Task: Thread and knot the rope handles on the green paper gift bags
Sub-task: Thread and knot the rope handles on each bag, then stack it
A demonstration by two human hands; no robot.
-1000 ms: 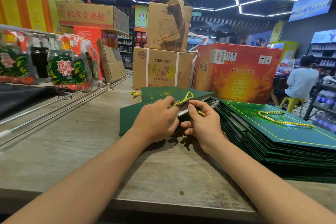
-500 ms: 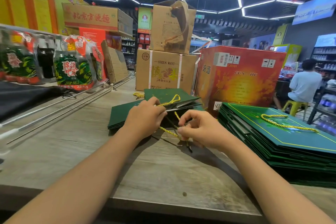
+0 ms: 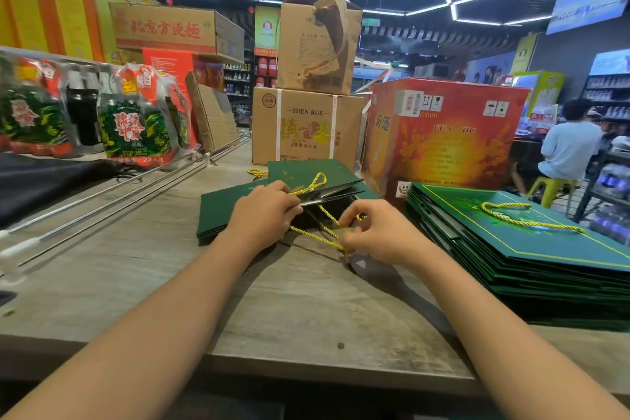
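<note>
Head view, read from the left: three shrink-wrapped green and red bottle packs [image 3: 136, 126] stand along the back of the grey wood-grain worktop [image 3: 289, 310], well clear of the job. Next comes a low stack of flat dark green paper gift bags [image 3: 221, 211]; how many it holds cannot be counted. The left hand [image 3: 264, 211] rests on the top bag of this stack, fingers curled over the bag's open mouth and pinching its edge, most likely to hold the paper steady and keep the punched hole reachable. From under that hand a twisted yellow rope handle [image 3: 315, 235] runs out in two strands to the right hand [image 3: 375, 235], whose fingertips pinch the cord near its end, probably forming the knot; the knot itself is too small to make out. A second yellow loop arches over the top bag, so one handle looks already fitted. Two brown cartons and one orange carton stand behind. Furthest right sits a taller stack of green bags [image 3: 511, 259], one rope lying on top.
</note>
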